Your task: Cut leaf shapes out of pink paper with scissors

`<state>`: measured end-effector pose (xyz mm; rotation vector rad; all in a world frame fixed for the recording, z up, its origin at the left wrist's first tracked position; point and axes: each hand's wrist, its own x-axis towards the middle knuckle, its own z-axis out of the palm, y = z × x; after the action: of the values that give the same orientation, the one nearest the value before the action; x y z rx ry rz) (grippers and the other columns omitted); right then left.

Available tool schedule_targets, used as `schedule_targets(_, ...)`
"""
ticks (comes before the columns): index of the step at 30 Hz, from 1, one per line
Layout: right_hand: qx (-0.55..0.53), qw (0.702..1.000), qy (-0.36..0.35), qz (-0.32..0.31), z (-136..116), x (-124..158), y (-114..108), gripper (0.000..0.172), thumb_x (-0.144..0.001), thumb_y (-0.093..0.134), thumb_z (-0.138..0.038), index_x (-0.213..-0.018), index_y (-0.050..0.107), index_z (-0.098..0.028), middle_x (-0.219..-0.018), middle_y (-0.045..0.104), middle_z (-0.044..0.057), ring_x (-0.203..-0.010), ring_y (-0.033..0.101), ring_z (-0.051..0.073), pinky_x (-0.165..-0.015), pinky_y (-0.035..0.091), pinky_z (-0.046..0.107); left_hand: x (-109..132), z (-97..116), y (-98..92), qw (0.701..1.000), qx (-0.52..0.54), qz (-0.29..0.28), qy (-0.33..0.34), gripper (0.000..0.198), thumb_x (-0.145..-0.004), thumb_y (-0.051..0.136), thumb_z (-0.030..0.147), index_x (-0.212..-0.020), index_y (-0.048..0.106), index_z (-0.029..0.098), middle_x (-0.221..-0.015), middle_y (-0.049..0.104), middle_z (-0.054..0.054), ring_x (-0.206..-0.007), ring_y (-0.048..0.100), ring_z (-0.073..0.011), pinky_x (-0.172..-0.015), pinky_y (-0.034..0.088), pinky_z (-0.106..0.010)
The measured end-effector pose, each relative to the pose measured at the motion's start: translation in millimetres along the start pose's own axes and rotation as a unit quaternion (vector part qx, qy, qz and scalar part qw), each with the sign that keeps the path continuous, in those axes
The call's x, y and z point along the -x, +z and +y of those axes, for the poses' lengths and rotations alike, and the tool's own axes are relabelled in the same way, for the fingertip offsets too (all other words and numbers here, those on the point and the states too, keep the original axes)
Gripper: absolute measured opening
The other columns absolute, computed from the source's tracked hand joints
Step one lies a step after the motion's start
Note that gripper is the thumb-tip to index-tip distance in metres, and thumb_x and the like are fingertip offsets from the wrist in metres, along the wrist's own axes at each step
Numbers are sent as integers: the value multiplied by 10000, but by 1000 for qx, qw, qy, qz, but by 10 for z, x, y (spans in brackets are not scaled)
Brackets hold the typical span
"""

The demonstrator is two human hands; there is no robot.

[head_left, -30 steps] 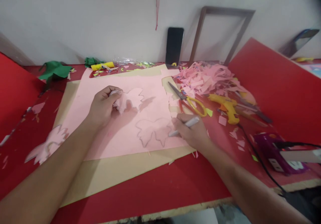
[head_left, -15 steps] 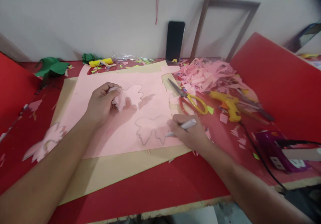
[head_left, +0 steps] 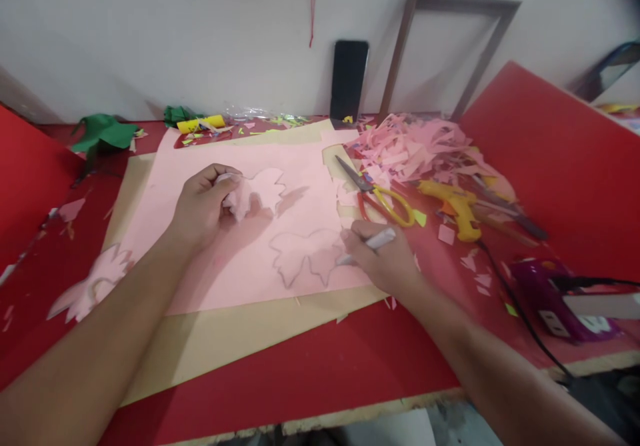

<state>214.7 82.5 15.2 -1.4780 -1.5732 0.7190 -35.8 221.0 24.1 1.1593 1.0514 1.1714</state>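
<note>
A large pink paper sheet lies on brown card on the red table. My left hand is closed on a pink cut-out shape, lifted slightly above the sheet. My right hand grips a white pen with its tip at the sheet's right edge. A pencilled leaf-like outline is drawn on the sheet just left of the pen tip.
Scissors with yellow and red handles, a yellow glue gun and a heap of pink scraps lie to the right. A phone and a frame lean on the wall. More cut-outs lie left; a purple power strip sits right.
My right hand with the pen shifted slightly left, then back right along the outline's edge. My left hand and its cut-out stayed put. The view tilted a little.
</note>
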Motion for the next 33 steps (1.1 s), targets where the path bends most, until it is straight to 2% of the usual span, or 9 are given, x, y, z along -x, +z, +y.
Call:
schedule_targets(6,-36,999,16,-6,16,-6,-19,441,-931,519,-341,-576,283,-229,-514,320,-45,-485,351,102,-451,272,258,-15,-10,-6,1000,-1,5,-4,87,-739,737,170,-776,662,194,-516,490,43,-416,443,-86,-419,411,-220)
schedule_targets(12,-8,1000,11,8,6,-6,-3,446,-920,531,-335,-564,285,-224,-501,338,-52,-483,344,92,-462,267,254,-7,-7,-2,1000,2,5,1,91,-715,743,176,-762,669,200,-536,500,26,-434,450,-98,-430,453,-226)
schedule_targets(17,-72,997,34,-2,-12,0,-7,446,-929,522,-388,-564,320,-230,-498,354,-50,-470,379,96,-438,289,243,-16,-13,-6,1000,-6,5,-2,120,-701,764,190,-764,664,202,-519,490,28,-413,435,-97,-396,422,-228)
schedule_targets(21,-62,997,23,-30,-45,27,33,436,-901,540,-331,-559,290,-224,-500,320,-54,-481,320,90,-442,251,245,6,11,29,1000,3,10,-10,134,-713,774,195,-756,647,203,-513,500,39,-430,443,-87,-416,435,-219)
schedule_targets(25,-19,1000,4,-22,-42,28,34,430,-900,527,-304,-569,266,-220,-518,280,-54,-502,289,91,-464,234,255,29,42,45,1000,-3,10,-21,98,-757,723,157,-788,634,184,-501,509,54,-432,449,-86,-438,466,-221)
schedule_targets(29,-12,1000,-4,-5,-21,17,8,431,-912,520,-316,-573,273,-219,-529,291,-51,-510,304,93,-475,243,260,32,45,37,1000,5,2,-11,73,-787,668,105,-809,631,164,-505,522,51,-438,458,-82,-432,456,-210)
schedule_targets(33,-31,999,0,-28,-22,26,15,432,-912,525,-338,-578,276,-223,-525,301,-51,-501,313,92,-464,241,258,30,35,32,1000,2,6,-20,79,-779,676,111,-817,634,167,-515,523,51,-442,458,-83,-433,461,-219)
